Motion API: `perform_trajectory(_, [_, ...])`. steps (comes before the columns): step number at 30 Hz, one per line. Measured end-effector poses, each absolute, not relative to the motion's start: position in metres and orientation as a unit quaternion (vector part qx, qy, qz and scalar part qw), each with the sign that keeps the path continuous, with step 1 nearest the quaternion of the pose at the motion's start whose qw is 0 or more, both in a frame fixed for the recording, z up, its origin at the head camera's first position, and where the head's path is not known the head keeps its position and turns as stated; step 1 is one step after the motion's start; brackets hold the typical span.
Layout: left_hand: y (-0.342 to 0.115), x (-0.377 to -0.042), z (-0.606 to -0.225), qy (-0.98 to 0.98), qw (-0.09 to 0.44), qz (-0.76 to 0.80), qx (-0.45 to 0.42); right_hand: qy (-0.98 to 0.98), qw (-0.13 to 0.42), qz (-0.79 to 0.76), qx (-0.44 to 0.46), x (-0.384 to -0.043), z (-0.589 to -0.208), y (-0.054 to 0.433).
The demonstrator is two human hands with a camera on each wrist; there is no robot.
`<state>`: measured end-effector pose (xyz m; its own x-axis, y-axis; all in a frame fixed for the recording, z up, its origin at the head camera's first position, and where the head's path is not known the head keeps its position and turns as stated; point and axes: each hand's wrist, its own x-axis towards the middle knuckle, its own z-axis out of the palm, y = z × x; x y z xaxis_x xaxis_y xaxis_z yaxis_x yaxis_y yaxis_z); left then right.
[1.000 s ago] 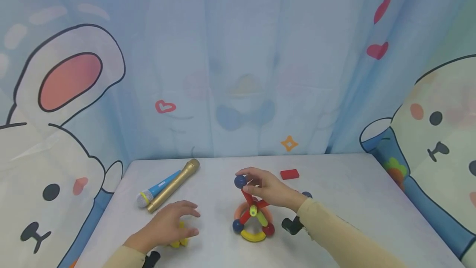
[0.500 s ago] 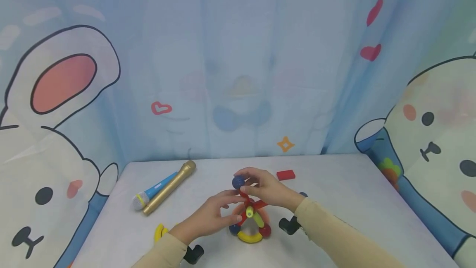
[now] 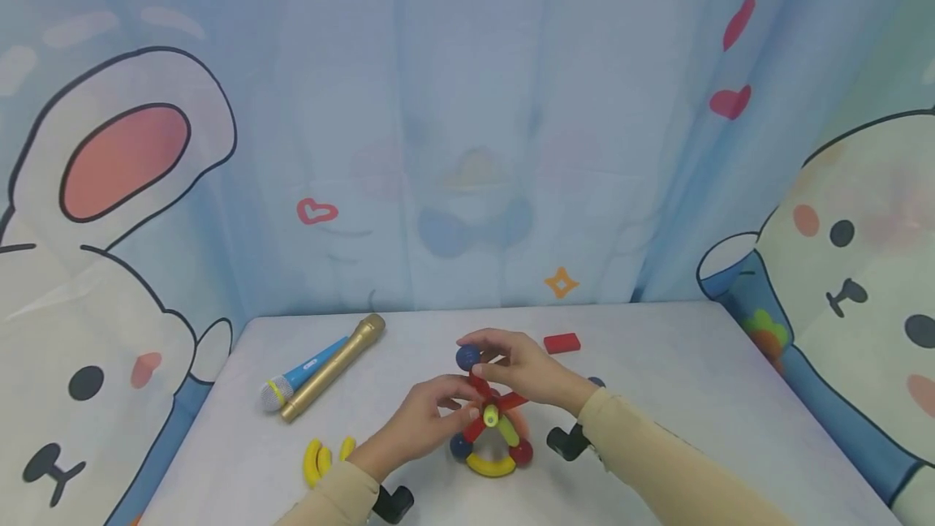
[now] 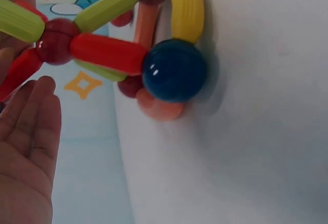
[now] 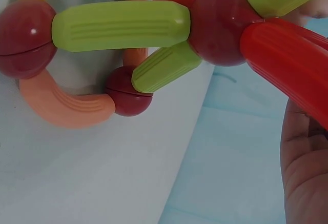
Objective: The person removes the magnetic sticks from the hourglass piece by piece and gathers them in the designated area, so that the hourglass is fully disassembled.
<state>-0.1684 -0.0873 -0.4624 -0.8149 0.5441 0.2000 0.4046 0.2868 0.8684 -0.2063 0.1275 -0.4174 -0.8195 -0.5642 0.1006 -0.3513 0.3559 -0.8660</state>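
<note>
Frame of balls and rods (image 3: 507, 431) stands on the tabletop (image 3: 657, 364). Left hand (image 3: 422, 420) sits beside its red hub (image 4: 54, 41), pinch undeterminable; beyond, right hand (image 3: 536, 372) pinches the uppermost blue ball (image 3: 468, 358). Apparent step: top-joint adjustment; next likely requires bracing the upper red rod (image 4: 19, 73).

Over the table (image 3: 657, 364), the left forearm (image 3: 329, 502) and right forearm (image 3: 665, 461) slant inward until the hands nearly meet, the left hand (image 3: 424, 420) with fingers extended, the right hand (image 3: 533, 368), nearer the far edge, gripping with curved fingers and thumb.
</note>
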Motion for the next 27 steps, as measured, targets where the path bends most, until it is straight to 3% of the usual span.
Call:
perform_trajectory(10, [-0.070,-0.169,-0.476,0.757,0.083,0.623,0.176,0.821,0.106,-0.487,-0.278,-0.209,-0.420,0.129])
perform_trajectory(27, [-0.061,-0.173,-0.472,0.804,0.061,0.564,0.177,0.823,0.104,-0.485,-0.276,-0.205,-0.416,0.129])
